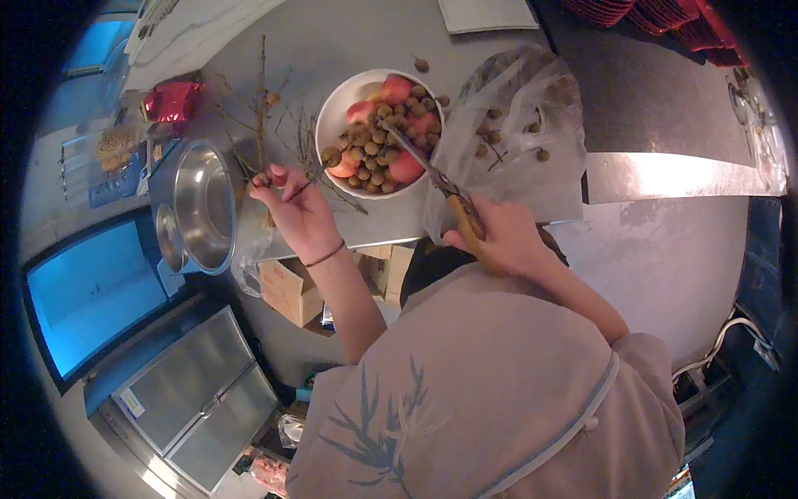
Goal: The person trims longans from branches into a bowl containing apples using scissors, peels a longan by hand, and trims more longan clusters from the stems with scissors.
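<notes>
My left hand (301,218) is closed in a pinch on a thin bare twig (261,116) beside the bowl; a brown longan (330,156) shows near the fingertips, at the bowl's left rim. My right hand (509,235) is wrapped round the yellowish handles of a pair of scissors (445,183). Their blades point up and left over the white bowl (322,116). In the bowl lie many round brown longans (374,154) among several red apples (406,167).
Right of the bowl lies a clear plastic bag (515,100) with a few longans in or under it. Cut branches (309,137) lie left of the bowl, near a metal basin (204,204) and a red packet (173,103). One longan (421,64) sits behind the bowl. Cardboard boxes (287,293) stand below.
</notes>
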### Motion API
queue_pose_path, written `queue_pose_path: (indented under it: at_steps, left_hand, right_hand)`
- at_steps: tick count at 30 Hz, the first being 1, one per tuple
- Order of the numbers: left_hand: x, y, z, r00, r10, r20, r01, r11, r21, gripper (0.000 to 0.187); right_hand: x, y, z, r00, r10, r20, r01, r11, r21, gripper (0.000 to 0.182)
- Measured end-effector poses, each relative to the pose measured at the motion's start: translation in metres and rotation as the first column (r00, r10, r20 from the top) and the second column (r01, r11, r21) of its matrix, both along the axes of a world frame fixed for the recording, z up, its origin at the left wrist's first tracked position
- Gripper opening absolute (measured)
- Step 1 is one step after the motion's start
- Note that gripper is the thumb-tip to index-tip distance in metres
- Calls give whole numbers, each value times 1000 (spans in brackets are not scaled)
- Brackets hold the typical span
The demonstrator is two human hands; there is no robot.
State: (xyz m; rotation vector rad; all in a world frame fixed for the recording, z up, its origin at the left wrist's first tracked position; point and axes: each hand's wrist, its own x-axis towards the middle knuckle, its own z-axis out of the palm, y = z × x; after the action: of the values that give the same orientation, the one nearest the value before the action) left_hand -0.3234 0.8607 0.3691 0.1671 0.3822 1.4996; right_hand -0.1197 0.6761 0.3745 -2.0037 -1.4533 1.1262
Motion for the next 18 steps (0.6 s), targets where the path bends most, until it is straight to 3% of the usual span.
queue_pose_path:
  at_steps: [8, 18]
  left_hand:
    - [-6, 4, -6, 998, -27, 51, 28, 999, -32, 26]
    - [4, -4, -2, 999, 23, -23, -25, 996, -86, 29]
  right_hand:
    - [-2, 3, 4, 998, 1, 60, 1, 999, -33, 71]
    - [-5, 2, 1, 999, 4, 34, -3, 999, -39, 74]
